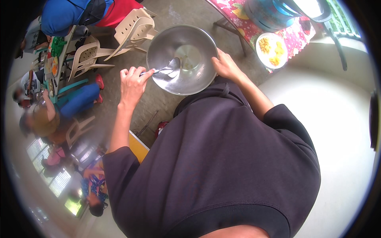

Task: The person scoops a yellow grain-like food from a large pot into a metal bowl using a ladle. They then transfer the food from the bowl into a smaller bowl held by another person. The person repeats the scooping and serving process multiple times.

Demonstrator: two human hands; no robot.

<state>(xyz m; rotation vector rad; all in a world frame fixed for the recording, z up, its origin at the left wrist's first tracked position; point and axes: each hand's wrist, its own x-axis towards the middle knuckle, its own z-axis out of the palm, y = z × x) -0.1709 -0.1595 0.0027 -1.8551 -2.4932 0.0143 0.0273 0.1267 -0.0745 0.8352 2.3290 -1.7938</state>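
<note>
A large stainless steel mixing bowl [163, 44] is in front of my body, above the floor. My right hand [228, 66] is closed on its right rim. My left hand [135, 82] pinches the thin handle of a metal spoon [174, 64] over the bowl's left rim. The spoon's head lies inside the bowl, near its bottom. A pale, shiny patch shows at the bottom; whether it is liquid or reflected light, I cannot tell.
A table with a red floral cloth [229, 14] stands ahead right, bearing a white plate [259, 54] of orange-yellow food and a blue bucket [260, 16]. A dark pan handle [336, 47] juts out there. Beige plastic chairs [133, 29] and several people occupy the left side.
</note>
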